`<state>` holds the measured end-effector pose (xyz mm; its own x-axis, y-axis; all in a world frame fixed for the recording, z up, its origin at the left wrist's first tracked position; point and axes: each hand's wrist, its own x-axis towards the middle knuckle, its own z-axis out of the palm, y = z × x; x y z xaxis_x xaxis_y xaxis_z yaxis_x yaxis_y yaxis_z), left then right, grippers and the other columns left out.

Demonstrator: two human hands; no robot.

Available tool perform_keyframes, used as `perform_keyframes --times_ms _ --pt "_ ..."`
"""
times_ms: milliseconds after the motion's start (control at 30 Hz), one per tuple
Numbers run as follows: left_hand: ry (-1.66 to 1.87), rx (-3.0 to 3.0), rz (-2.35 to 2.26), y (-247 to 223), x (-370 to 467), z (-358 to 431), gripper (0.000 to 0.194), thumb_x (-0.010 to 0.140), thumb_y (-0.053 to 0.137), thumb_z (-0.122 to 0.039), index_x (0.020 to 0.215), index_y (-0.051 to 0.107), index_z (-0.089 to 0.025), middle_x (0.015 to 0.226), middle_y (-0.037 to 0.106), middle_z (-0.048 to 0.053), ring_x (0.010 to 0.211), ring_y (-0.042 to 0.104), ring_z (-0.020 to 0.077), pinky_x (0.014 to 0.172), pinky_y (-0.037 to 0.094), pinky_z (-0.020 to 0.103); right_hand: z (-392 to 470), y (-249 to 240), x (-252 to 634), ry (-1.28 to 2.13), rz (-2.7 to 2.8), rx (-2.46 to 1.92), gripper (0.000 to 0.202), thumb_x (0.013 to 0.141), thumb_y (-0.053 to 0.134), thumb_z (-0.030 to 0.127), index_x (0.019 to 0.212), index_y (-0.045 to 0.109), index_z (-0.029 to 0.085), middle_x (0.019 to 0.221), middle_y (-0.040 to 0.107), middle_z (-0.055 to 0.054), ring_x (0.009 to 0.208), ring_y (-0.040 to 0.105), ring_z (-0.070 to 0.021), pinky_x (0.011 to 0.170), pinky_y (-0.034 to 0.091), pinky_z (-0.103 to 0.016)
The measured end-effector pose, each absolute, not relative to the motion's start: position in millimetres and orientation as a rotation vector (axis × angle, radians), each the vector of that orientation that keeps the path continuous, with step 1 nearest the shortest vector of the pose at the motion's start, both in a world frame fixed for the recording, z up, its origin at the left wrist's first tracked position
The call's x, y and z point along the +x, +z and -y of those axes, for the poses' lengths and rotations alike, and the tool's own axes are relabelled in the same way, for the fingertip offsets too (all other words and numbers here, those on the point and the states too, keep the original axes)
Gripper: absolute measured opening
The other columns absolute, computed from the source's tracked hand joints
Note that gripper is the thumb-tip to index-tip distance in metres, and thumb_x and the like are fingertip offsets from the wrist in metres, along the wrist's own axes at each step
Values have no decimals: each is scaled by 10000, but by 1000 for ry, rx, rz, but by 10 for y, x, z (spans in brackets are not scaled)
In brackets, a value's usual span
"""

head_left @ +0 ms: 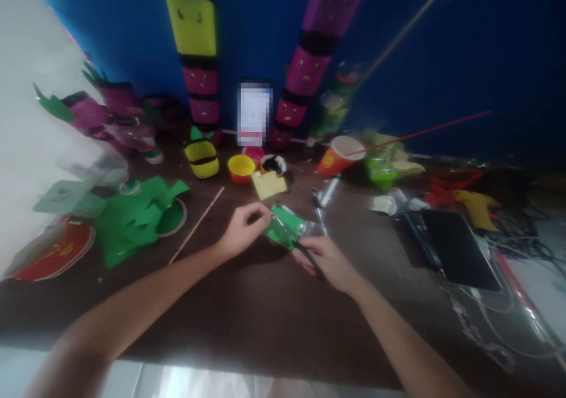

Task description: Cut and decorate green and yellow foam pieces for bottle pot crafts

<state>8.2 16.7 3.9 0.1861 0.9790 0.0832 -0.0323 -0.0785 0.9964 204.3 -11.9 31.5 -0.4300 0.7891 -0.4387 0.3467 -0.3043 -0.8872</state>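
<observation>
Just above the middle of the table, my left hand (244, 228) is closed in a pinch at the left edge of a small green sheet piece (277, 233). My right hand (329, 261) is wrapped round the dark handle of what look like scissors (305, 255). Their thin metal end points up and left across the green piece, toward my left fingertips. Blur hides whether the blades are apart. A yellow piece (269, 184) lies just beyond my left hand, and a black pen (319, 210) lies beyond my right.
Green cut sheets (128, 227) and a stick (197, 224) lie left. A yellow cup (242, 168), a phone (253, 115) and a red paper cup (338, 156) stand behind. Stacked purple faces (305, 71) rise at the back. A black tablet (460, 247) and cables lie right.
</observation>
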Motion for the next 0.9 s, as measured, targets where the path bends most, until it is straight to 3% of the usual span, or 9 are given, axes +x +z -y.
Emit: perform_keyframes --times_ms 300,600,900 --pt "1148 1327 -1016 57 82 -166 162 756 556 -262 652 542 -139 605 509 -20 597 464 91 582 397 204 104 366 2047 1784 1634 -1429 370 729 576 393 492 392 177 422 351 65 404 332 -56 411 197 -209" --pt "1139 1457 -1155 24 112 -165 185 761 551 -300 675 591 -141 615 566 -3 570 483 98 551 386 215 86 409 2059 1490 1693 -1515 378 753 521 460 518 447 174 411 395 52 413 361 -73 426 237 -217" --pt "801 2884 -1199 -6 67 -174 221 878 412 -142 819 625 -153 653 575 39 663 490 150 693 316 319 0 316 2235 1168 1773 -1560 410 736 564 491 504 437 178 428 399 42 432 367 -84 428 245 -216"
